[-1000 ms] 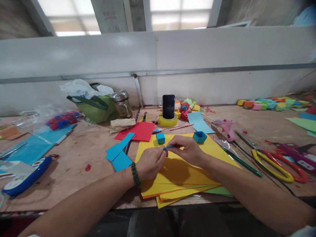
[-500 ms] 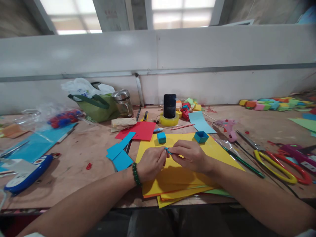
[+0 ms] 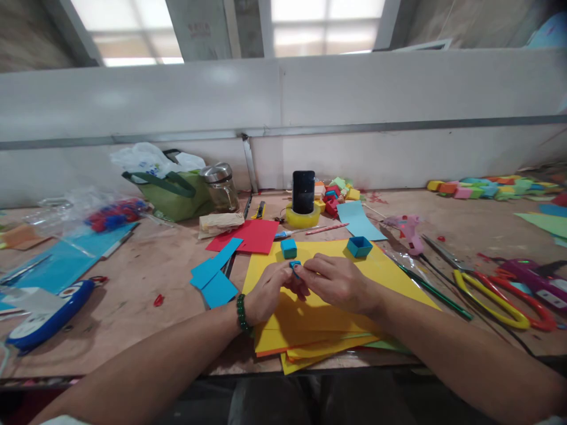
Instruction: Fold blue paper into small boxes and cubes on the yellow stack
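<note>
Left hand [image 3: 269, 290] and right hand [image 3: 339, 282] pinch a small blue paper piece [image 3: 295, 264] above yellow sheets [image 3: 319, 333], seemingly part-formed. Farther off, blue cube [image 3: 289, 249] and open blue box [image 3: 359, 248] stand shaped; left, blue sheets [image 3: 219, 287] lie flat.

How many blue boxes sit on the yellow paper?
2: a small box beyond the left hand, an open box beyond the right hand. The hands may hide others.

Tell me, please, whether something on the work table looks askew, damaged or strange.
The stack of rectangular yellow paper sheets lies askew: lower sheets jut out unevenly at its near edge. Left of it, a small, shiny red scrap, material unclear, lies by itself on the brown table.
</note>
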`<act>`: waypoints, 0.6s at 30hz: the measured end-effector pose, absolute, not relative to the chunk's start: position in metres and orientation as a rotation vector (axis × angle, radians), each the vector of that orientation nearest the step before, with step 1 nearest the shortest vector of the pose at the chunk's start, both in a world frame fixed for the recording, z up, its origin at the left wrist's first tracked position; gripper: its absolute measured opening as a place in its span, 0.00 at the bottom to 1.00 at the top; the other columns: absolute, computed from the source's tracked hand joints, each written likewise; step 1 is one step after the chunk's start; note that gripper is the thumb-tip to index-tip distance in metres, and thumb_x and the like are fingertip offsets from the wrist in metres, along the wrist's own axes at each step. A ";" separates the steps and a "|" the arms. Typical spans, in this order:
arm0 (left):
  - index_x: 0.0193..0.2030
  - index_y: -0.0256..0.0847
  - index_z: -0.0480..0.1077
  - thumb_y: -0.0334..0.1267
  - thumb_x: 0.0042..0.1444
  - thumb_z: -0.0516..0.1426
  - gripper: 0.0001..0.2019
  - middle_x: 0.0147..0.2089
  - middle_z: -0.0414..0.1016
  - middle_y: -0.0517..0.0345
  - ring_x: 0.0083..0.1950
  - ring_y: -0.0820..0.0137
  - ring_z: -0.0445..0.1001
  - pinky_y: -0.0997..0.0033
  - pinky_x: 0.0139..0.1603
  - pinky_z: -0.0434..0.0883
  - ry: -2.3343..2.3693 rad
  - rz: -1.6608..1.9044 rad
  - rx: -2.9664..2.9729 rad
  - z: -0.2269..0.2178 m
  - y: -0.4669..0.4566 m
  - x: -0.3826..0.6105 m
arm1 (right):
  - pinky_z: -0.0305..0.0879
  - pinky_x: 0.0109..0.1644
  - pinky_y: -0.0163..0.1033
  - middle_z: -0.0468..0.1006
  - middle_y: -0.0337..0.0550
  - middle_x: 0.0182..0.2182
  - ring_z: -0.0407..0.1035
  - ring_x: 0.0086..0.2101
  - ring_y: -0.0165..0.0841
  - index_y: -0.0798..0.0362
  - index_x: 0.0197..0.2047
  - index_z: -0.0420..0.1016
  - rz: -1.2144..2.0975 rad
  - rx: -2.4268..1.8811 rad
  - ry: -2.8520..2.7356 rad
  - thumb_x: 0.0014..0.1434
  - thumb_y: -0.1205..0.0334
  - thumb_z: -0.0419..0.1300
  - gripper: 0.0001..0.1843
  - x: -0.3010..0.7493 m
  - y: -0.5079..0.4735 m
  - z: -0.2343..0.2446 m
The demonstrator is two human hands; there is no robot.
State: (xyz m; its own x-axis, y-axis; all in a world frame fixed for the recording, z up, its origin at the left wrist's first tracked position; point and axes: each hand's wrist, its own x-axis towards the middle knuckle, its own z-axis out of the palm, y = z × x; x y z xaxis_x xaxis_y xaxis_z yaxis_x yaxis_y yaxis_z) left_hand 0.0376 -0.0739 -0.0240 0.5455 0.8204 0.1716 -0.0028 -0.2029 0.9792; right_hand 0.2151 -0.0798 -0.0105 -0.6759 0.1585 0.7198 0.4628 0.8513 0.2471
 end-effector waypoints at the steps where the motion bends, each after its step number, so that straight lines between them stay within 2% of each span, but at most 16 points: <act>1: 0.28 0.38 0.65 0.51 0.57 0.47 0.18 0.25 0.73 0.54 0.26 0.69 0.73 0.68 0.31 0.70 0.709 0.885 1.645 -0.024 -0.074 0.037 | 0.65 0.29 0.35 0.74 0.45 0.27 0.69 0.28 0.31 0.56 0.40 0.73 -0.493 -0.453 -2.275 0.63 0.71 0.51 0.09 0.215 -0.080 -0.011; 5: 0.29 0.40 0.62 0.45 0.60 0.43 0.15 0.25 0.72 0.56 0.27 0.70 0.71 0.69 0.33 0.69 0.797 0.876 1.919 -0.019 -0.075 0.034 | 0.69 0.33 0.34 0.77 0.47 0.32 0.71 0.31 0.30 0.54 0.42 0.73 -0.096 -0.518 -2.185 0.62 0.68 0.54 0.08 0.215 -0.078 -0.015; 8: 0.27 0.41 0.61 0.40 0.59 0.41 0.14 0.26 0.71 0.57 0.28 0.70 0.69 0.69 0.34 0.66 0.908 0.789 2.182 -0.018 -0.077 0.033 | 0.69 0.32 0.34 0.77 0.43 0.30 0.71 0.29 0.29 0.53 0.39 0.73 0.170 -0.686 -2.078 0.63 0.64 0.55 0.06 0.214 -0.075 -0.019; 13: 0.28 0.41 0.62 0.35 0.56 0.43 0.10 0.27 0.71 0.58 0.29 0.69 0.69 0.69 0.34 0.65 1.003 0.648 2.255 -0.019 -0.078 0.035 | 0.62 0.30 0.33 0.73 0.40 0.25 0.67 0.26 0.29 0.53 0.31 0.70 0.190 -0.752 -2.133 0.62 0.63 0.55 0.07 0.213 -0.074 -0.023; 18: 0.30 0.42 0.63 0.41 0.59 0.48 0.09 0.27 0.72 0.59 0.30 0.70 0.70 0.72 0.33 0.65 1.045 0.717 2.202 -0.018 -0.078 0.037 | 0.57 0.27 0.32 0.69 0.37 0.23 0.61 0.24 0.27 0.53 0.28 0.66 0.358 -0.910 -2.120 0.64 0.60 0.52 0.12 0.213 -0.071 -0.021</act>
State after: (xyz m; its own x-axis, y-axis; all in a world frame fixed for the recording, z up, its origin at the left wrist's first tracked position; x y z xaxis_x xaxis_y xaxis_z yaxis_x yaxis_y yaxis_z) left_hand 0.0372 -0.0779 -0.0181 0.5458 0.8102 0.2138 0.4910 -0.5160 0.7019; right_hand 0.2131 -0.0707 -0.0213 -0.4344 0.7095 0.5548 0.4880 0.7032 -0.5171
